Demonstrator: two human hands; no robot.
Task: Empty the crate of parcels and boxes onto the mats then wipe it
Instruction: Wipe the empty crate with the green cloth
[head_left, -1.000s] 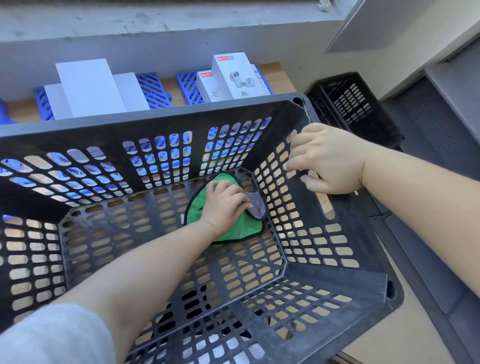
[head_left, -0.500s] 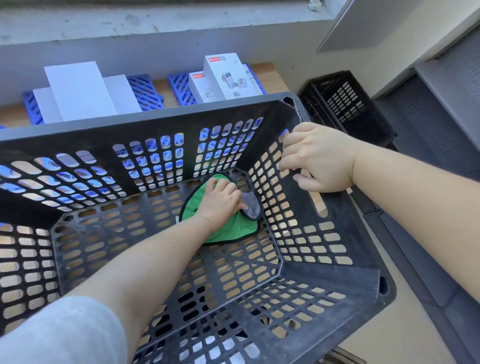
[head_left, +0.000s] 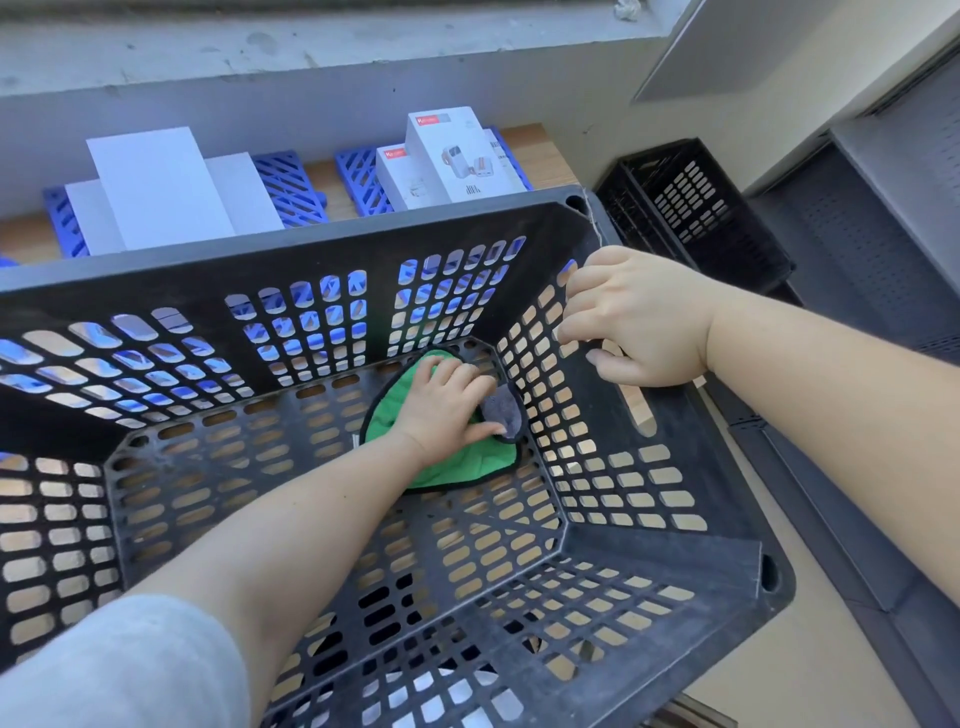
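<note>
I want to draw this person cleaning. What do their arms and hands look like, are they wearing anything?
Both hands, left and right, are bare, without gloves, rings or a watch. The forearms are bare too. A light grey sleeve covers the upper left arm.

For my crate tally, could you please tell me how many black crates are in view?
2: the large crate being wiped in front of the person, and a smaller black crate on the floor at the right. Others may be hidden.

- Two black crates: a big crate (head_left: 322, 249) in front and a smaller crate (head_left: 696, 208) beside it.
- One green cloth (head_left: 467, 462).
- Two blue mats (head_left: 291, 182) are visible.
- Three plain white parcels (head_left: 156, 187).
- Two printed boxes (head_left: 452, 156).
- Two hands (head_left: 447, 410).
</note>
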